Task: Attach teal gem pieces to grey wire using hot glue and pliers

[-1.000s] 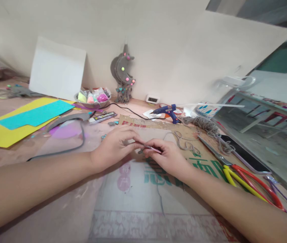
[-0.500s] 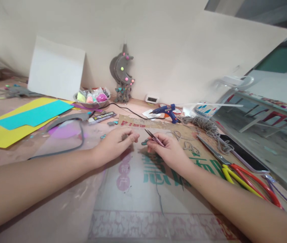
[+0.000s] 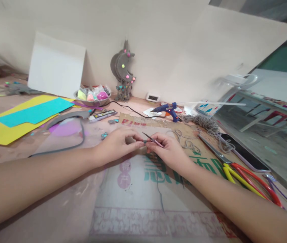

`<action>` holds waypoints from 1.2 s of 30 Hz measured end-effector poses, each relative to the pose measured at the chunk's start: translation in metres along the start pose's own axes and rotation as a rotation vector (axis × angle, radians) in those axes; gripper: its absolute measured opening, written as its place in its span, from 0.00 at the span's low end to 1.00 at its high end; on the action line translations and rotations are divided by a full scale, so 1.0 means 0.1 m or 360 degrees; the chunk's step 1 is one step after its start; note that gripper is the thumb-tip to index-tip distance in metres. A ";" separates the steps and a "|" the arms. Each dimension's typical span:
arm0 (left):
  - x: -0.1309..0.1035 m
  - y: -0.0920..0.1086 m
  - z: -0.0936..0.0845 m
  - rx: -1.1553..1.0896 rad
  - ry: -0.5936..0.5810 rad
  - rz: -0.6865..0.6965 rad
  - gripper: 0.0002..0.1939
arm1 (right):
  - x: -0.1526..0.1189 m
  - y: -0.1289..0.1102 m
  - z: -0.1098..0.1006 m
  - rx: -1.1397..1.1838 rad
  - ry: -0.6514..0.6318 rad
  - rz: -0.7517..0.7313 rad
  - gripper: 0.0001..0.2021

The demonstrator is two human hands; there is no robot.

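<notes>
My right hand (image 3: 170, 148) has a pair of slim tweezers (image 3: 153, 139) lying across its fingers, dark tips toward the upper left. Between its thumb and index finger it also pinches a small grey-teal piece (image 3: 145, 141), mostly hidden by the fingertips. My left hand (image 3: 118, 145) meets it there, thumb and fingertips closed on the other side of that piece. Both hands are above a printed cardboard sheet (image 3: 138, 199) under a clear film. A small grey flower with teal spots (image 3: 104, 135) lies just beyond my left hand.
Behind are a blue glue gun (image 3: 167, 109), a bowl of colored clay packets (image 3: 93, 101) and a grey moon ornament (image 3: 123, 67) against the wall. At right lie grey yarn (image 3: 201, 123), large scissors (image 3: 231, 165) and a phone (image 3: 244, 152). Yellow and blue sheets (image 3: 34, 111) lie left.
My left hand has moved right and its fingertips have closed on the small piece in my right hand. The tweezers now lie flatter across the right fingers.
</notes>
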State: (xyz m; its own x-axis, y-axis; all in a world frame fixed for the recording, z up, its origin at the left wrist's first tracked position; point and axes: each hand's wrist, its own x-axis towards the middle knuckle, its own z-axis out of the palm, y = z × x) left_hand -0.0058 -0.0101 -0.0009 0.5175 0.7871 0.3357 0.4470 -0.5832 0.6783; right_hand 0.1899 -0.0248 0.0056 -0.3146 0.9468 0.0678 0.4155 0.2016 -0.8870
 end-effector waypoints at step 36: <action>0.01 0.06 0.00 -0.0334 0.0064 -0.0354 0.09 | 0.00 0.03 0.01 0.0064 -0.0034 0.0038 0.10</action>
State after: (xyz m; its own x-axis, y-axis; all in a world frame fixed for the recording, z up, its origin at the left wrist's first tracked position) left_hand -0.0025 -0.0124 0.0033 0.3927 0.9005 0.1868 0.3836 -0.3450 0.8566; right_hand 0.1903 -0.0249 0.0029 -0.3232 0.9456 0.0371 0.3888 0.1685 -0.9058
